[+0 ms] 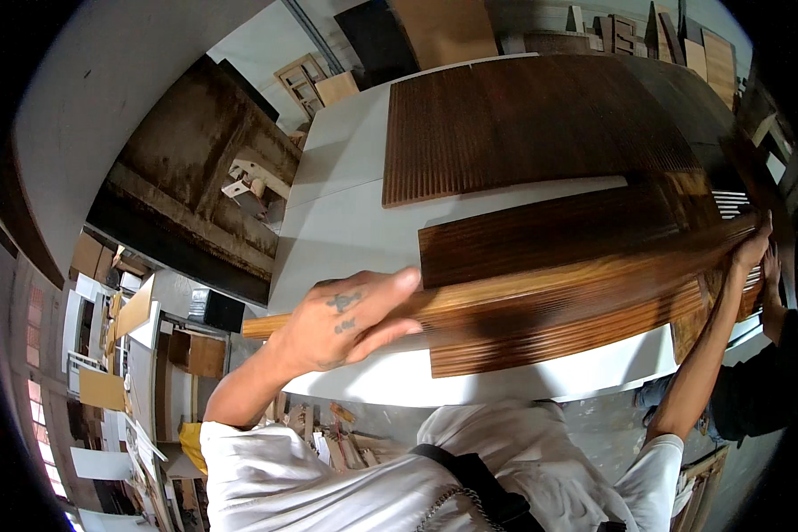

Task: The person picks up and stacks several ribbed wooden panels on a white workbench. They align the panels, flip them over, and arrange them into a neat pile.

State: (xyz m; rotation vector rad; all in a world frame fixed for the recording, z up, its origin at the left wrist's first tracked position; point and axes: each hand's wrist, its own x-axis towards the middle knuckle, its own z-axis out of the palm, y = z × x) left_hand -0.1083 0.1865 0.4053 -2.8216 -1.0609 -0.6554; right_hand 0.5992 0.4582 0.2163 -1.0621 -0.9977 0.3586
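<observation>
A long brown wooden board (541,282), tilted up on its long edge, stretches across in front of me above the white table (337,186). My left hand (341,321) grips it towards its left end, thumb and forefinger apart along it, the other fingers hidden. At the far right end my right hand (754,241) is closed round the board. Under and behind it lies a dark fluted panel (505,235); a lighter fluted strip (541,332) shows on the near side. The board is slightly blurred.
A larger dark fluted panel (532,124) lies at the table's back. On the right stands another person (758,381) in dark clothes, one hand near the board's end. Wood offcuts (346,439) lie on the floor below the table; shelving with boards (133,372) stands left.
</observation>
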